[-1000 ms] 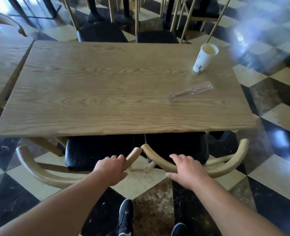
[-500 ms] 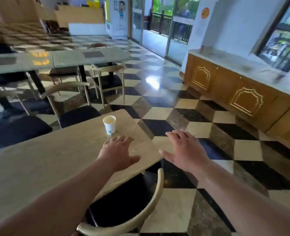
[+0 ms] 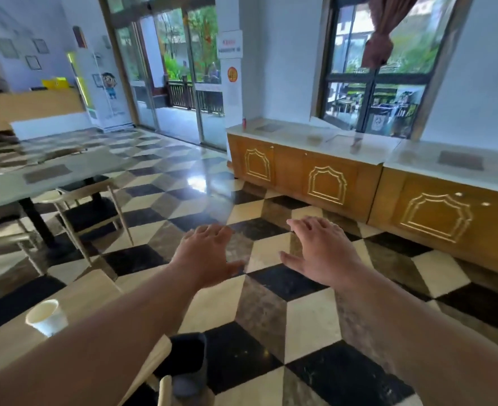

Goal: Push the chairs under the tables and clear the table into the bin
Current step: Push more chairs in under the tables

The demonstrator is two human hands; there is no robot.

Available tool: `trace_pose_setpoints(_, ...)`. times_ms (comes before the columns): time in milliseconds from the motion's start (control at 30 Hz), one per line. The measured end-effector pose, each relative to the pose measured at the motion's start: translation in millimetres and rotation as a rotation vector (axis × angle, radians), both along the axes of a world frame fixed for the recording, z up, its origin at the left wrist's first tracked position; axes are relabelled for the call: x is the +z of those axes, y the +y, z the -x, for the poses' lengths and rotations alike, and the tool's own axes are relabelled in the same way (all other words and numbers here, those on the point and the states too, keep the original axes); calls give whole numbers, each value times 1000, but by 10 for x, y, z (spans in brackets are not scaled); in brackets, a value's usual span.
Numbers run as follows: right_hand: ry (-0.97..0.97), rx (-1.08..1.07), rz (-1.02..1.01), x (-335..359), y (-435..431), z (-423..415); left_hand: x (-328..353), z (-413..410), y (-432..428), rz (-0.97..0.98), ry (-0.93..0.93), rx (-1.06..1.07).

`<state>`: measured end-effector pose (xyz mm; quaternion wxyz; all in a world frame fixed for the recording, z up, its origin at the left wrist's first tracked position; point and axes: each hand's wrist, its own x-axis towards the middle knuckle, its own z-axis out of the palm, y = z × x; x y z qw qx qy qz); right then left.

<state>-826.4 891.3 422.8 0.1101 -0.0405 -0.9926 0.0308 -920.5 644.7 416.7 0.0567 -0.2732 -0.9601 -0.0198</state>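
Observation:
A white paper cup (image 3: pixel 47 317) stands on the corner of the wooden table (image 3: pixel 86 294) at the lower left, partly behind my left forearm. My left hand (image 3: pixel 205 254) and my right hand (image 3: pixel 322 249) are both held out over the chequered floor, fingers spread, palms down, holding nothing. A black chair seat (image 3: pixel 186 356) with a wooden back tip (image 3: pixel 165 389) shows under the table's edge at the bottom. No bin is in view.
A grey table (image 3: pixel 51 171) with a chair (image 3: pixel 92 213) pushed under it stands to the left. Orange cabinets (image 3: pixel 329 183) with a pale counter run along the right wall under a window. Glass doors (image 3: pixel 171 83) lie ahead, with open chequered floor between.
My hands have let go of the two chair backs and lifted. The view has swung up and to the right, away from the table toward the cabinets and doors.

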Motion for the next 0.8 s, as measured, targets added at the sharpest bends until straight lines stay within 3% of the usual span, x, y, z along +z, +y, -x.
trace_pose_setpoints(300, -74, -10, -7, -120, 651, 902, -80, 757, 781, 75, -76, -70)
trace_pose_setpoints(533, -150, -35, -92, -228, 953, 2244, -232, 2191, 1119, 38, -127, -90)
trace_pose_setpoints(800, -83, -133, -120, 401, 1511, 3602, 152, 3960, 1671, 6, -81, -134)
